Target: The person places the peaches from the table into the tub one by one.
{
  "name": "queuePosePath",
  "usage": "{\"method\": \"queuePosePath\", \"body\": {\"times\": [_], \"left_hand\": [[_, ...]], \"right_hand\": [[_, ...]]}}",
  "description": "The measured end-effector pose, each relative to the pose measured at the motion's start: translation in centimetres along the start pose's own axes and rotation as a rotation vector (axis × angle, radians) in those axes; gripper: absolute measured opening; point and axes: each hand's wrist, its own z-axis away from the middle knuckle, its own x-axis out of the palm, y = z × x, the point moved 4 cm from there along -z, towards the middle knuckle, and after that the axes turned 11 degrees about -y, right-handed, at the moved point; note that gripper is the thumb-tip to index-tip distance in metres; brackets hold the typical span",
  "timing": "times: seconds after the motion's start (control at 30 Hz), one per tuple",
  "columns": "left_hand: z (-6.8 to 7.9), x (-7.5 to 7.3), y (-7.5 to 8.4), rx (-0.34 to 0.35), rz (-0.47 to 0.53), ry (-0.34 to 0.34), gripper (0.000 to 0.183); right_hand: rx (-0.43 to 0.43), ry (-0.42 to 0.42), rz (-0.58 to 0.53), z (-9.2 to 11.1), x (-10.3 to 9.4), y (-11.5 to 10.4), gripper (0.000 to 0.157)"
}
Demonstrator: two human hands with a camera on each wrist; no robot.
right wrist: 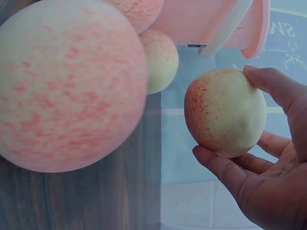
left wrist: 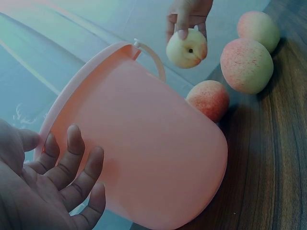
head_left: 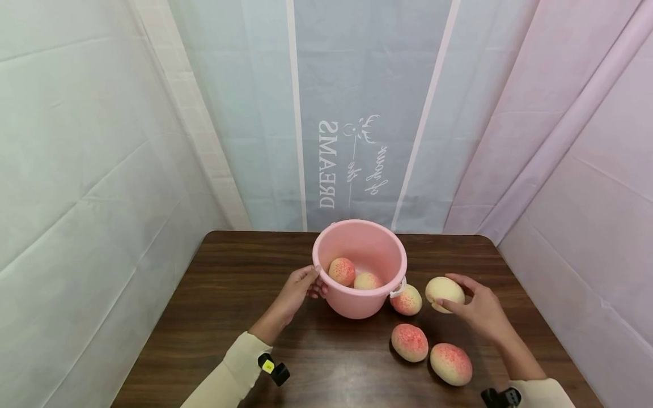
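Observation:
A pink bucket (head_left: 352,306) stands on the dark wooden table. My left hand (head_left: 298,289) pinches its left rim between thumb and index finger, the other fingers loosely bent along the outside wall. Inside lie a reddish peach (head_left: 342,272) and a paler peach (head_left: 367,281). To the right of the bucket, my right hand (head_left: 482,311) holds a pale yellow peach (head_left: 445,294) in the air, thumb on one side and fingers on the other. Red speckles cover one side of this peach (right wrist: 225,112) in the right wrist view.
One peach (head_left: 406,300) sits against the bucket's right side, below its white handle (head_left: 399,288). Nearer the front lie two more, a red-topped peach (head_left: 410,343) and another peach (head_left: 451,364). A printed curtain (head_left: 352,85) hangs behind the wooden table (head_left: 214,340).

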Motion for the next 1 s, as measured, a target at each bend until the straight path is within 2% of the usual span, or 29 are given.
{"method": "queuePosePath", "body": {"times": [0.27,0.73,1.0], "left_hand": [[0.2,0.0,0.2,0.005,-0.006,0.001,0.04],[0.4,0.0,0.5,0.001,-0.008,-0.001,0.041],[0.3,0.1,0.5,-0.002,-0.013,-0.001,0.039]], "right_hand": [[-0.041,0.062,0.038,-0.3,-1.0,-1.3,0.066],[-0.077,0.101,-0.005,-0.9,-2.4,-4.0,0.063],[-0.109,0.137,0.008,-1.5,-3.0,-5.2,0.063]]}}
